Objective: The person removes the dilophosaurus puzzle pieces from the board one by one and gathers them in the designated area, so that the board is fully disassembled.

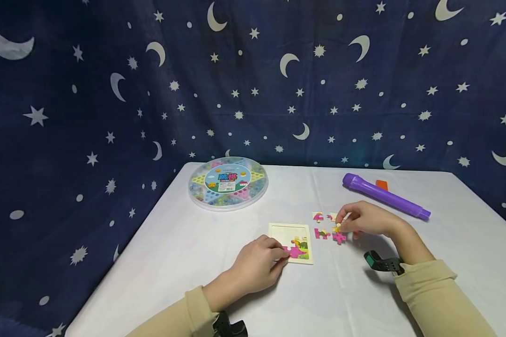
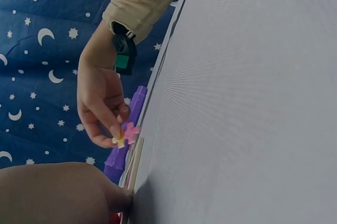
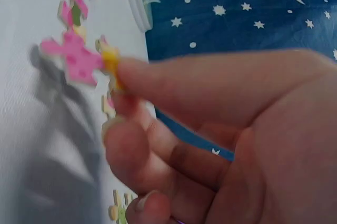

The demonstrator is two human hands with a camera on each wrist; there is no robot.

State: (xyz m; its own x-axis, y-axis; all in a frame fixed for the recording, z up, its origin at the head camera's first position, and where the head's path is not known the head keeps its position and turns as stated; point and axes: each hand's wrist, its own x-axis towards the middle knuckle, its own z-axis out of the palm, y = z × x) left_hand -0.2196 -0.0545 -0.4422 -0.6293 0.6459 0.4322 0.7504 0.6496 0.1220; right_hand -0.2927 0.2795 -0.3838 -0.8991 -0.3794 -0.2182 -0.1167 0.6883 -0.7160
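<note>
My right hand [image 1: 368, 218] pinches a pink and yellow jigsaw piece [image 3: 79, 58] between thumb and fingers, above the white table. The thumb and fingertips cover the piece's yellow end, while its spotted pink part sticks out. My left hand [image 1: 255, 263] holds the lower left edge of a square, pale puzzle board [image 1: 280, 227], fingertips over the pink part of the picture. On the board's right side, joined pieces [image 1: 301, 248] show a green and yellow dinosaur; the upper left is bare. Loose jigsaw pieces, including a pink-and-green one [image 1: 320, 233], lie between the board and my right hand.
A round Chinese checkers box [image 1: 227, 183] lies at the back left of the table. Toward the back right lies a purple tube [image 1: 385, 196], with an orange block [image 1: 381, 185] behind it. Star-patterned dark blue cloth [image 1: 253, 84] hangs behind and to the left.
</note>
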